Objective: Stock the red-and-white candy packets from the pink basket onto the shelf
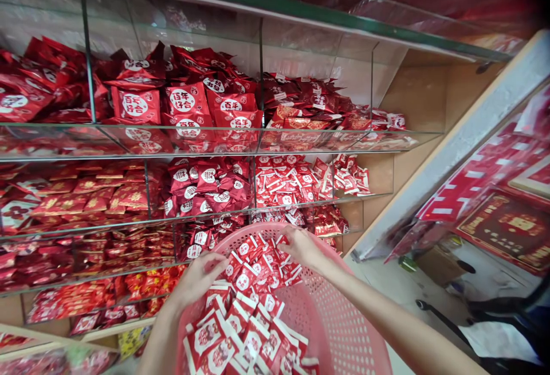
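- The left hand (198, 276) reaches in from the lower left, forearm sloping up to the right, wrist bent and palm down. Its fingers are curled together into a loose grip over the near edge of a bunch of small red-and-white packets (258, 269).
- The right hand (301, 246) comes from the lower right along a long, nearly straight forearm. Its fingers are bent down and closed around the far side of the same bunch, thumb side toward the left hand.
- The bunch sits between the two hands at the far end of a pink perforated basket (344, 329), resting on more of the same packets heaped lower in the basket.
- The basket's far rim lies just in front of glass shelves (258, 140) divided into compartments, each filled with red packets.
- To the right, a pale slanted board (451, 151) borders the shelves.
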Motion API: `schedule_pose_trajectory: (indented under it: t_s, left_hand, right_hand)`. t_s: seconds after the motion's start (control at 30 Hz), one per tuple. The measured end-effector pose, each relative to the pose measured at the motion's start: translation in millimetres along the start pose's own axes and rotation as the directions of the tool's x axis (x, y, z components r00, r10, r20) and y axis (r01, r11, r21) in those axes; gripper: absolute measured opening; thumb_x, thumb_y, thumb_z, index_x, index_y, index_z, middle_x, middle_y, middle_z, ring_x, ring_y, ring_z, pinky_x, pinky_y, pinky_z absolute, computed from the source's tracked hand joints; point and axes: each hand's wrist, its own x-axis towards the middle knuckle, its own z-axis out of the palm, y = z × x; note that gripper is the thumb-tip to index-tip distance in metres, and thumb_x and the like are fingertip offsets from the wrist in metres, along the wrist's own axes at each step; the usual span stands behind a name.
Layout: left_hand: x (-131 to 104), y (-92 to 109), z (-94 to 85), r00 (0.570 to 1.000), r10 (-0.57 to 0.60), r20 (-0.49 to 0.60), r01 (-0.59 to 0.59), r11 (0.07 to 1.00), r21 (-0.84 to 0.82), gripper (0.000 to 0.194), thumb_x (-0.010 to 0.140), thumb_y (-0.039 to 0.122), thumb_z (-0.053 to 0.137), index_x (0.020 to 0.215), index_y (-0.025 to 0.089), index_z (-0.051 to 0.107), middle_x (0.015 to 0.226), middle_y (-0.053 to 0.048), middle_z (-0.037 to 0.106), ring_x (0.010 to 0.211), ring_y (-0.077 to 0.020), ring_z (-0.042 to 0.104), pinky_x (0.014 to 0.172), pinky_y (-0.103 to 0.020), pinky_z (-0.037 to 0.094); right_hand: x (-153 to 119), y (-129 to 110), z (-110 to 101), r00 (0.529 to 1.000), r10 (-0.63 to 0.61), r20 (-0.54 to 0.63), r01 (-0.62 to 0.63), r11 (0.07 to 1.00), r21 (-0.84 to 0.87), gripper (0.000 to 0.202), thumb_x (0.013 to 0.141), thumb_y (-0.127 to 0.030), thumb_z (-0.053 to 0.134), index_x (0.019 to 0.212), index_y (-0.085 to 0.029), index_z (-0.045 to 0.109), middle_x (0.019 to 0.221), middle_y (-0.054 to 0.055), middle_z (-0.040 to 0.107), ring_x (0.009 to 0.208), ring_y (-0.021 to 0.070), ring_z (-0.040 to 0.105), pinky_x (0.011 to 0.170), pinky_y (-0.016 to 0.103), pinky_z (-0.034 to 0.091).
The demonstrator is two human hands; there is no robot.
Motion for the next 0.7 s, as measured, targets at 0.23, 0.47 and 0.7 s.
schedule_pose_trajectory:
  t_s: [0.23, 0.47, 0.7]
  left_hand:
    - [-1, 3, -1.2, 1.000, -0.002, 0.008, 0.002, 1.000, -0.002, 0.036, 0.079, 0.053, 0.051, 0.090, 0.021, 0.065, 0.100, -0.004, 0.059, 0.098, -0.0218, 0.052, 0.092, -0.032, 0.037]
    - [-1, 2, -1.5, 1.000, 0.012, 0.012, -0.012, 1.000, -0.005, 0.036, 0.080, 0.052, 0.050, 0.089, 0.020, 0.064, 0.099, -0.005, 0.059, 0.097, -0.0215, 0.052, 0.091, -0.032, 0.037]
    - [-1, 3, -0.3, 1.000, 0.002, -0.001, -0.002, 1.000, -0.014, 0.036, 0.079, 0.052, 0.051, 0.090, 0.020, 0.064, 0.099, -0.005, 0.059, 0.097, -0.0222, 0.052, 0.091, -0.033, 0.037]
  right_hand:
    - [1, 4, 8, 0.999, -0.032, -0.037, 0.027, 0.991, -0.132, 0.031, 0.077, -0.029, 0.054, 0.103, -0.012, 0.058, 0.079, 0.006, 0.064, 0.068, 0.0175, 0.058, 0.061, 0.027, 0.041]
    - [-10, 2, 3, 0.998, -0.059, -0.022, 0.056, 0.993, -0.107, 0.044, 0.072, -0.023, 0.061, 0.114, -0.011, 0.055, 0.110, 0.015, 0.060, 0.101, 0.0251, 0.055, 0.085, 0.034, 0.043]
    - [-12, 3, 3, 0.997, -0.039, 0.060, 0.047, 0.988, -0.145, 0.043, 0.078, -0.022, 0.056, 0.118, -0.011, 0.052, 0.117, 0.016, 0.056, 0.109, 0.0260, 0.052, 0.089, 0.034, 0.040]
